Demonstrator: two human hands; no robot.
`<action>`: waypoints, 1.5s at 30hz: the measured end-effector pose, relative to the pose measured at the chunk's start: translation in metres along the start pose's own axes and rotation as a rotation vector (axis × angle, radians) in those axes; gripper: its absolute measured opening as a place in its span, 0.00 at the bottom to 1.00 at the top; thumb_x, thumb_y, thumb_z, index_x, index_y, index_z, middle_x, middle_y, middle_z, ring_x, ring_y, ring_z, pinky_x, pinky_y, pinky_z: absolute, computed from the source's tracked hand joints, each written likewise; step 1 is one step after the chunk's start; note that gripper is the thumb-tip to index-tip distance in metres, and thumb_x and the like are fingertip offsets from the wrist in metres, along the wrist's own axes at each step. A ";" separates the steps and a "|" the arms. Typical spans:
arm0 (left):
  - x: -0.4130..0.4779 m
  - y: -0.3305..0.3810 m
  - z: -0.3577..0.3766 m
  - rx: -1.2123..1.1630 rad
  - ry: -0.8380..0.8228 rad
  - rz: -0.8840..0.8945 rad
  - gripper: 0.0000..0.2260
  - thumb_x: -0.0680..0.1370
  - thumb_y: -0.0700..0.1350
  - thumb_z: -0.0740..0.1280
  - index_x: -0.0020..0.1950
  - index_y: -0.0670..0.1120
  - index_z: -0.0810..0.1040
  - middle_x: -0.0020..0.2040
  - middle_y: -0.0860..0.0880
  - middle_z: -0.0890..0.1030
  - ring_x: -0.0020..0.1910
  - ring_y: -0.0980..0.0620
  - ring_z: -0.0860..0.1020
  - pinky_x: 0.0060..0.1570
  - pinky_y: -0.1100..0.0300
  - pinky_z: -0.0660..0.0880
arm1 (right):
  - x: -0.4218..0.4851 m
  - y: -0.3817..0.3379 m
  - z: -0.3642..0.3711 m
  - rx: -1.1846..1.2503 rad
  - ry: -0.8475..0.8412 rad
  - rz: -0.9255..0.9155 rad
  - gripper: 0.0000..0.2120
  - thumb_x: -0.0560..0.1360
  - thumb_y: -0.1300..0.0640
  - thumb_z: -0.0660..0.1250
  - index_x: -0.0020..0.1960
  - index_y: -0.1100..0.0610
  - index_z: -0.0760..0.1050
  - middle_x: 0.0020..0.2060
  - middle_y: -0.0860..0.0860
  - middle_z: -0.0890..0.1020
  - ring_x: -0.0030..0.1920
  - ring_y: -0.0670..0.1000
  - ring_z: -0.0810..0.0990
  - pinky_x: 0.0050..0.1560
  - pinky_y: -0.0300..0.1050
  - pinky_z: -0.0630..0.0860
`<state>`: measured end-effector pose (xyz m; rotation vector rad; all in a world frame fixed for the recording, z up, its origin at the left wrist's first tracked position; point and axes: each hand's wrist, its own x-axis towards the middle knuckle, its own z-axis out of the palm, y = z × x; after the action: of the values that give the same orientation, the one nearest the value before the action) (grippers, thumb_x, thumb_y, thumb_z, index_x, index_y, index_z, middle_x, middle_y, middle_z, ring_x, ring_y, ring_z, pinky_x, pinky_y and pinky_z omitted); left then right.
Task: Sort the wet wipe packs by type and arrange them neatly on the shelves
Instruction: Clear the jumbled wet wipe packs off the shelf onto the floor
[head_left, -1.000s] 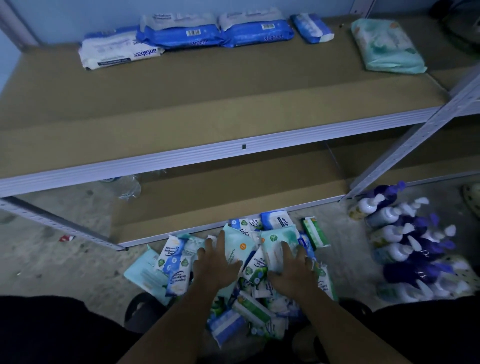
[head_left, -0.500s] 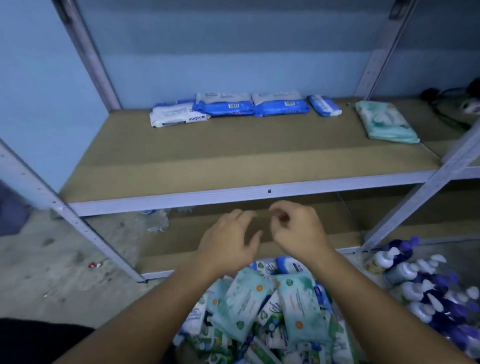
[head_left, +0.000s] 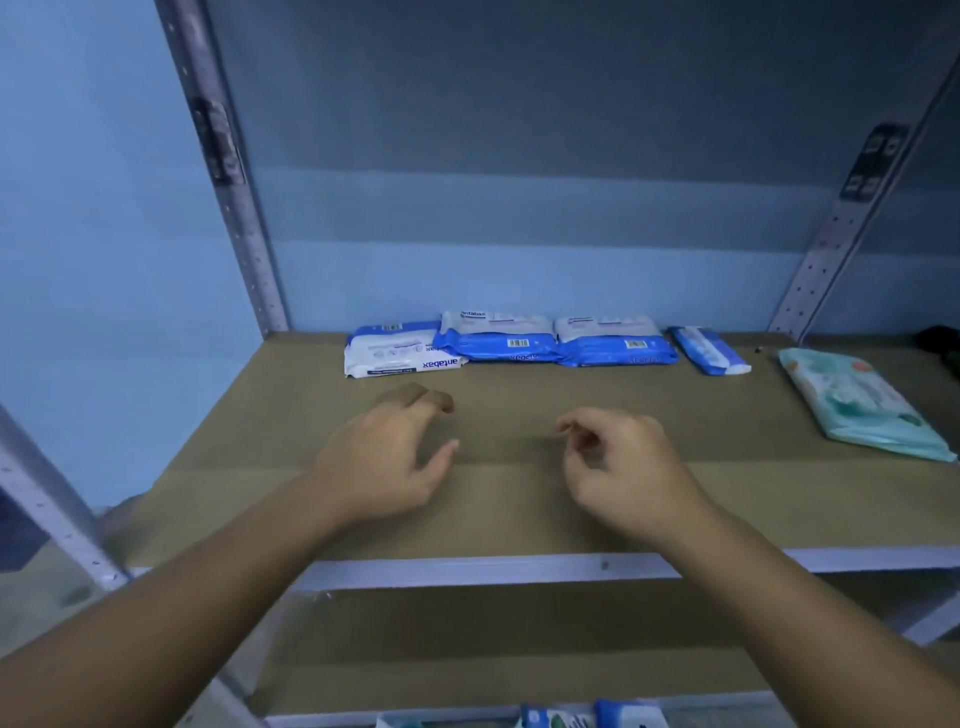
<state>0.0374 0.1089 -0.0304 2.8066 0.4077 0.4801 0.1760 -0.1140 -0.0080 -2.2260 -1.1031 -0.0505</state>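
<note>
Brown shelf (head_left: 519, 512) holds wipe packs (head_left: 501, 344) at its back, beyond left hand (head_left: 387, 460) and right hand (head_left: 626, 470), both empty, loosely curled.

Head camera, close, looking forward-down onto shelf (head_left: 260, 499).

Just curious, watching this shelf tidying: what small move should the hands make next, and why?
Probably the left hand should reach forward to square up the white pack: it and the right hand hold nothing, and that pack sits forward of the blue packs beside it.
</note>
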 end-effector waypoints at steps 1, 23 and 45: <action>0.013 -0.013 0.004 0.005 -0.011 -0.036 0.22 0.74 0.62 0.57 0.66 0.56 0.69 0.63 0.56 0.73 0.63 0.52 0.73 0.58 0.51 0.74 | 0.014 0.003 0.004 -0.012 -0.040 0.007 0.14 0.71 0.59 0.67 0.55 0.50 0.81 0.41 0.45 0.82 0.46 0.47 0.79 0.53 0.44 0.76; 0.160 -0.131 0.050 0.259 -0.189 -0.317 0.42 0.72 0.77 0.51 0.80 0.61 0.40 0.81 0.47 0.52 0.80 0.45 0.50 0.76 0.43 0.50 | 0.232 0.037 0.106 -0.533 -0.187 0.069 0.42 0.67 0.31 0.63 0.75 0.43 0.54 0.70 0.49 0.66 0.71 0.57 0.62 0.69 0.64 0.58; -0.022 0.000 0.005 0.016 -0.310 -0.162 0.42 0.60 0.75 0.66 0.72 0.61 0.66 0.61 0.56 0.69 0.66 0.50 0.68 0.63 0.50 0.61 | -0.034 0.015 -0.001 -0.132 -0.323 0.232 0.41 0.57 0.34 0.73 0.68 0.38 0.67 0.57 0.45 0.71 0.62 0.51 0.71 0.63 0.54 0.65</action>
<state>0.0194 0.1012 -0.0410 2.7685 0.5646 0.0056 0.1655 -0.1451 -0.0255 -2.5289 -1.0192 0.3549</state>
